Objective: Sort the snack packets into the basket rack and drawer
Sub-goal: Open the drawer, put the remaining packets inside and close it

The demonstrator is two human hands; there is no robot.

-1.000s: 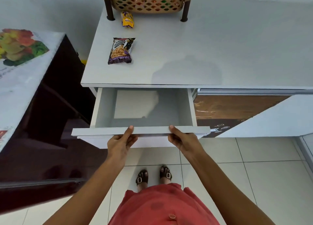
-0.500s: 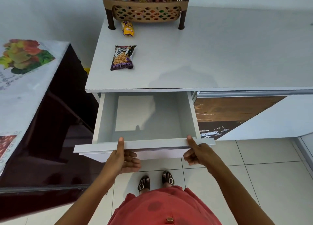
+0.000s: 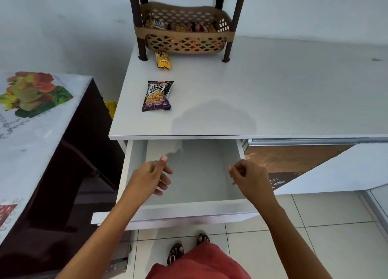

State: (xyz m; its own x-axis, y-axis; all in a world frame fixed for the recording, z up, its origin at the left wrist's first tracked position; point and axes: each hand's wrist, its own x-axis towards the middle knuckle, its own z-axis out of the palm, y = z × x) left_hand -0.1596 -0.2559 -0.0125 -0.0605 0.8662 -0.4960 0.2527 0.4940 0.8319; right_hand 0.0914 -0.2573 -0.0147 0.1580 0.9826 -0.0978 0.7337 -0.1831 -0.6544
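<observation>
The peanut packet (image 3: 157, 95) lies flat on the white counter (image 3: 273, 90), label up, at about eleven o'clock from the open drawer (image 3: 197, 209), with a smaller yellow packet (image 3: 162, 60) just beyond it at twelve o'clock, lying partly under the front edge of the basket rack (image 3: 184, 41). The rack's lower basket already holds a jumble of small packets; what sits on the tier above is cut off. The drawer is pulled well out below the counter's edge and its floor shows nothing inside. Both hands hover over the drawer's mouth, touching neither the drawer nor any packet: the left hand (image 3: 150, 179) has its fingers loosely curled and the thumb lifted, holding nothing, and the right hand (image 3: 246, 177) is half-closed with the fingertips drawn together, also empty. The likely next step is a reach up and forward for the peanut packet. The drawer front juts out toward the person's legs, so leaning in for that reach could bump it part-way shut or press the body against it. The yellow packet is tucked close to the rack's dark front left leg (image 3: 140, 33), so a hasty grab could knock the rack or push the packet further underneath. A glossy packet pinched by one corner may also slip.
</observation>
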